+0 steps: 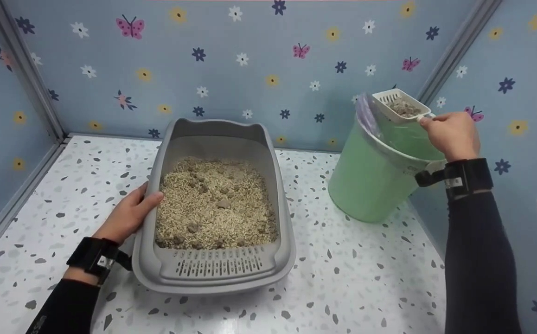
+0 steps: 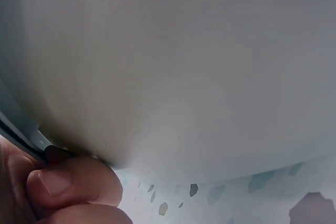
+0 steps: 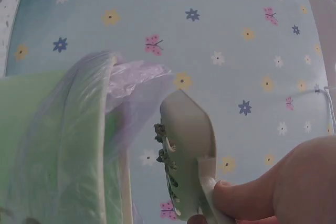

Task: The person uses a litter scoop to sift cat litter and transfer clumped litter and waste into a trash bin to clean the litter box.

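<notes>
A grey litter box (image 1: 288,232) holds tan litter (image 1: 245,218) with dark clumps on top. My left hand (image 1: 129,211) grips its left rim, the thumb over the edge; in the left wrist view curled fingers (image 2: 79,182) show under the rim beside the box's blurred outer wall (image 2: 184,66). At the right, my right hand (image 1: 454,134) pinches the handle of a white slotted litter scoop (image 1: 389,98) above a green bin (image 1: 366,176). Greyish clumps (image 1: 404,107) lie in the scoop. Seen from the right wrist, the scoop (image 3: 191,129) is beside the bin's opening, bits clinging at its slots.
A thin purple bag (image 1: 367,113) lines the bin and folds over its rim. Flower-patterned walls (image 1: 231,69) enclose the back and both sides. The speckled white floor (image 1: 342,278) extends between box and bin and in front of them.
</notes>
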A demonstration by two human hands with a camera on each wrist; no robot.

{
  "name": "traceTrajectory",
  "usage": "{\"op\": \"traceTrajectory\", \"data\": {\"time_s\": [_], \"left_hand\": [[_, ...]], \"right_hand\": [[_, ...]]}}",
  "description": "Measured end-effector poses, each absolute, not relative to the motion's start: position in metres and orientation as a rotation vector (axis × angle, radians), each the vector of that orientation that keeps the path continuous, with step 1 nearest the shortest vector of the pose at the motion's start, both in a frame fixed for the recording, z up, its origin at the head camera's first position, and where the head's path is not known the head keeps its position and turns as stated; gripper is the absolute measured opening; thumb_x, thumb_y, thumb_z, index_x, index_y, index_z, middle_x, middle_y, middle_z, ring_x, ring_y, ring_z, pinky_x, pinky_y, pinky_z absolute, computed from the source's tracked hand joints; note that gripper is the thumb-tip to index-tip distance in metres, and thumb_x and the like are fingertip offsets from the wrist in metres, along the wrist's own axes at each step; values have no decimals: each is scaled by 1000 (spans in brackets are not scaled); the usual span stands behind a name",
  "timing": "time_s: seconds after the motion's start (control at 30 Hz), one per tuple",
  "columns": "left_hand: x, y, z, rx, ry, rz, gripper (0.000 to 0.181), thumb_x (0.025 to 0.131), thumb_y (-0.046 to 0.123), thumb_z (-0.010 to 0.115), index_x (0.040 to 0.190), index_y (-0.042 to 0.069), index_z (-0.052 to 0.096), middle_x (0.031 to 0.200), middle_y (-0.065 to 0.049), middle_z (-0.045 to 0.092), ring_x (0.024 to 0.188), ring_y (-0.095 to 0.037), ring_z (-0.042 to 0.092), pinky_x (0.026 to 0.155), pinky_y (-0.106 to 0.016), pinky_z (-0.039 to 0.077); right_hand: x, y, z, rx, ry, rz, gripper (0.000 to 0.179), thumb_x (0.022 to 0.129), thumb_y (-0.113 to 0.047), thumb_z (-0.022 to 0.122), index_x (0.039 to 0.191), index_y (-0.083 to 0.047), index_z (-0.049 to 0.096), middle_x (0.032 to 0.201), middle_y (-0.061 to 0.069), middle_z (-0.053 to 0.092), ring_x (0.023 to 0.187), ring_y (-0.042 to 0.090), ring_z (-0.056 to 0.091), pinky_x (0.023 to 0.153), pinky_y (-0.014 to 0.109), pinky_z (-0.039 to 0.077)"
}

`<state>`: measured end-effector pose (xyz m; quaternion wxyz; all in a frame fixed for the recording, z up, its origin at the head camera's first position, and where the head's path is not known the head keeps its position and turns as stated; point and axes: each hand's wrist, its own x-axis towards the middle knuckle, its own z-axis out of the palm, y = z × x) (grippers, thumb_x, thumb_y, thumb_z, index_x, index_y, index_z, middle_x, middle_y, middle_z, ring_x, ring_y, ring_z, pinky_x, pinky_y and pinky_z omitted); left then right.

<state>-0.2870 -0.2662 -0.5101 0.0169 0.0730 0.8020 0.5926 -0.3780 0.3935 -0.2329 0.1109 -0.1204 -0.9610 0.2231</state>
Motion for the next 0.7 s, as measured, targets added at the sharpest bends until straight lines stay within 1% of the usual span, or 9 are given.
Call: {"op": "traceTrajectory", "data": {"time_s": [0.03,0.1,0.17,0.27,0.3,0.4,0.5,0.6,0.7], "left_hand": [[-287,-266,-510,226,2492,1844,84,117,51,53,179,9,15,159,-31,48,126,-39,61,95,-25,58],[-287,-266,-510,223,2496,1841,83,117,51,53,179,9,16,154,-30,52,121,-36,62,94,-27,59],[-286,-265,-509,220,2498,1840,84,117,52,53,179,9,16,152,-29,53,120,-35,63,93,-28,60],[-286,-266,-510,221,2497,1840,83,117,51,53,179,10,17,155,-29,52,122,-36,62,94,-27,59],[-286,-266,-510,221,2493,1843,83,117,51,53,179,10,16,157,-29,51,124,-37,62,95,-27,59],[-286,-266,-510,226,2481,1847,84,117,51,52,179,9,15,159,-31,48,129,-40,60,96,-25,57],[-286,-266,-509,233,2472,1846,84,118,52,52,180,10,13,164,-31,44,133,-42,58,96,-24,56],[-286,-267,-509,241,2478,1837,84,118,51,51,180,10,12,163,-31,44,131,-41,59,95,-24,56],[-286,-267,-510,239,2487,1839,83,118,50,52,180,10,14,155,-30,50,124,-38,61,94,-26,58]], "right_hand": [[-378,394,-234,-361,-2841,613,65,110,-60,60,132,-1,79,109,15,72,88,28,53,69,40,41],[-378,394,-237,-361,-2871,563,67,111,-58,61,137,1,76,120,19,72,90,30,55,69,41,44],[-379,394,-240,-340,-2880,527,61,109,-55,67,127,2,80,97,11,71,79,26,53,63,39,42],[-379,390,-245,-273,-2888,474,52,107,-47,74,110,5,81,73,0,61,67,22,49,55,35,39],[-379,388,-246,-251,-2888,456,50,107,-45,75,105,4,81,70,-1,59,64,22,48,53,35,38],[-377,384,-249,-188,-2880,407,43,106,-38,77,97,5,80,67,1,59,62,23,48,51,35,36],[-376,379,-251,-156,-2861,378,38,104,-32,79,94,5,77,73,7,64,66,28,52,53,39,39],[-375,375,-254,-134,-2834,348,32,101,-26,78,91,4,75,78,13,67,73,34,56,57,42,42],[-374,369,-255,-106,-2808,309,24,100,-17,74,88,4,74,81,17,68,76,38,56,59,45,41]]}}
